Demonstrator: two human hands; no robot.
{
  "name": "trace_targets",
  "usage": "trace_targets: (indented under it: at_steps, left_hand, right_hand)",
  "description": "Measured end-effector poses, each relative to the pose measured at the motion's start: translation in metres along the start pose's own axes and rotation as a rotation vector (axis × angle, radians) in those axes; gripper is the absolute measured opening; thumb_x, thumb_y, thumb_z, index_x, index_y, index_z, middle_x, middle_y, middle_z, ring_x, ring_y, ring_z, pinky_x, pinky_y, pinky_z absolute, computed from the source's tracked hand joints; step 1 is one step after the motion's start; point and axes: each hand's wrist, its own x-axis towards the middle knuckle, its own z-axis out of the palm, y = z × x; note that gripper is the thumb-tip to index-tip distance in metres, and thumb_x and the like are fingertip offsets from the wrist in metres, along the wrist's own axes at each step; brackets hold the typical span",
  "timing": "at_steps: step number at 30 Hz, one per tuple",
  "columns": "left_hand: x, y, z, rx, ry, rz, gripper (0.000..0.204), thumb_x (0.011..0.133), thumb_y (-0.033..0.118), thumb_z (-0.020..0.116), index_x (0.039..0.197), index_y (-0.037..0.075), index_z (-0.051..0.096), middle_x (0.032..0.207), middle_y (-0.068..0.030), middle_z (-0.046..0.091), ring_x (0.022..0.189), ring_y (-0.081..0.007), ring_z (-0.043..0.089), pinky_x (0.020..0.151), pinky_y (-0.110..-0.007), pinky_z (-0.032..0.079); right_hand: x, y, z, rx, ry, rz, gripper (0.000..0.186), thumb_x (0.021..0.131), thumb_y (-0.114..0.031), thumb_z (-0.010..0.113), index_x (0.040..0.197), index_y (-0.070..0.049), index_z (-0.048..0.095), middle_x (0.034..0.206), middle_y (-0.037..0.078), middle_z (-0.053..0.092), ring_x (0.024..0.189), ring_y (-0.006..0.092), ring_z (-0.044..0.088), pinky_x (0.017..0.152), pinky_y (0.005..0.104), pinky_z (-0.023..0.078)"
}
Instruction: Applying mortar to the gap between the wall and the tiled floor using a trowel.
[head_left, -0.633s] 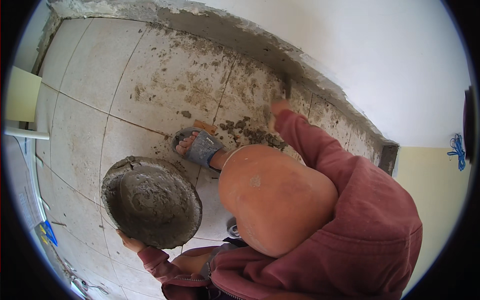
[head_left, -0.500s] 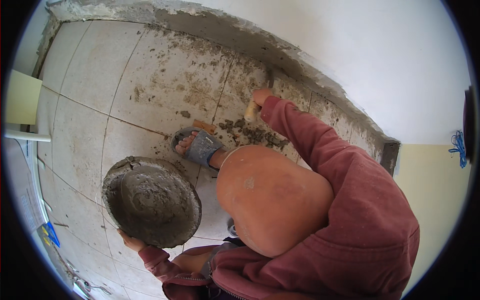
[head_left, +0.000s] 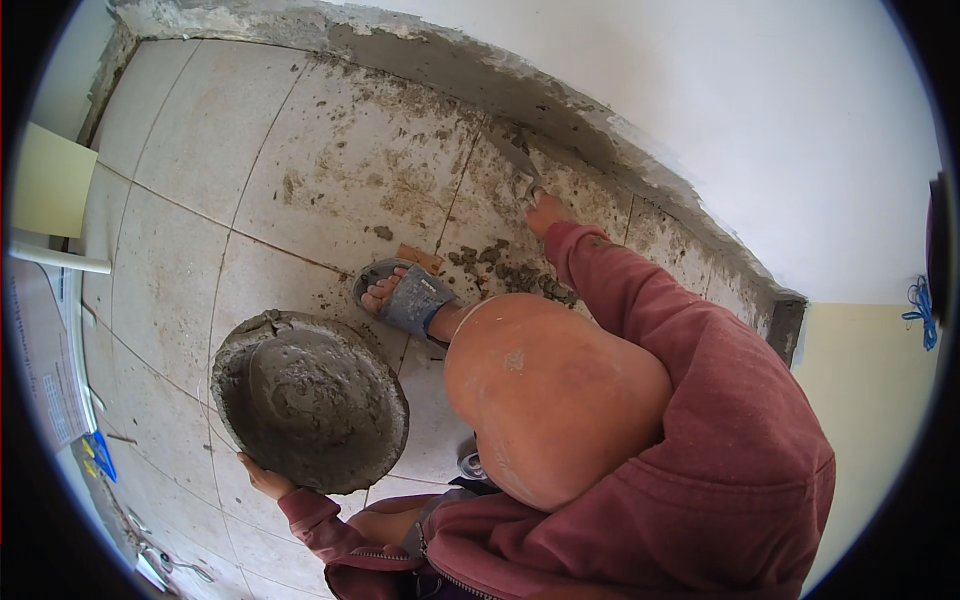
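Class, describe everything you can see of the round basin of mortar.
The round basin is wide, open side up and grey, its uneven rim so crusted that its own material cannot be told. Inside lies grey, wet-looking mortar, lumpy on top. It sits over the tiled floor, nearer the person than the sandal and to its left; whether it is tipped is unclear. The left hand holds its near-left edge.

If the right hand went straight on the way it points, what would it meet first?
The trowel in the right hand would likely meet the grey mortar band along the foot of the wall; its height above the floor tiles is unclear, so it might scrape those sooner.
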Motion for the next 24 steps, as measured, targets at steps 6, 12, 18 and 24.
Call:
trace_targets:
  at_steps: [6,12,18,24]
  left_hand:
    - [0.005,-0.019,-0.008,0.164,0.047,0.098,0.042,0.092,0.03,0.032,0.121,0.001,0.042,0.106,-0.0182,0.055,0.091,-0.0241,0.054,0.081,-0.033,0.043]
    - [0.006,-0.02,-0.004,0.105,0.033,0.104,0.042,0.092,0.03,0.032,0.121,0.001,0.042,0.104,-0.0181,0.055,0.091,-0.0242,0.054,0.08,-0.033,0.043]
    - [0.0,-0.001,-0.005,0.053,0.009,0.003,0.051,0.091,0.036,0.029,0.113,-0.006,0.047,0.102,-0.0205,0.056,0.088,-0.0262,0.055,0.077,-0.034,0.044]
    - [-0.005,0.009,-0.002,0.201,0.063,0.054,0.048,0.091,0.034,0.031,0.115,-0.005,0.046,0.104,-0.0208,0.055,0.087,-0.0274,0.056,0.076,-0.035,0.045]
  right_hand:
    - [0.045,0.043,0.024,-0.156,-0.025,0.071,0.045,0.081,-0.024,0.043,0.12,-0.003,0.041,0.107,0.023,0.052,0.095,0.0349,0.052,0.08,0.0404,0.043]
    - [0.017,0.12,-0.02,-0.007,0.114,0.214,0.041,0.078,-0.022,0.046,0.115,-0.004,0.047,0.103,0.022,0.054,0.096,0.0347,0.053,0.081,0.0394,0.042]
    - [0.017,0.151,-0.018,-0.106,0.098,0.131,0.04,0.076,-0.021,0.049,0.114,-0.008,0.048,0.101,0.022,0.055,0.096,0.0348,0.052,0.082,0.0396,0.041]
    - [0.086,0.216,-0.034,-0.111,0.151,0.157,0.039,0.076,-0.021,0.05,0.113,-0.01,0.049,0.101,0.021,0.055,0.097,0.0343,0.052,0.082,0.0394,0.041]
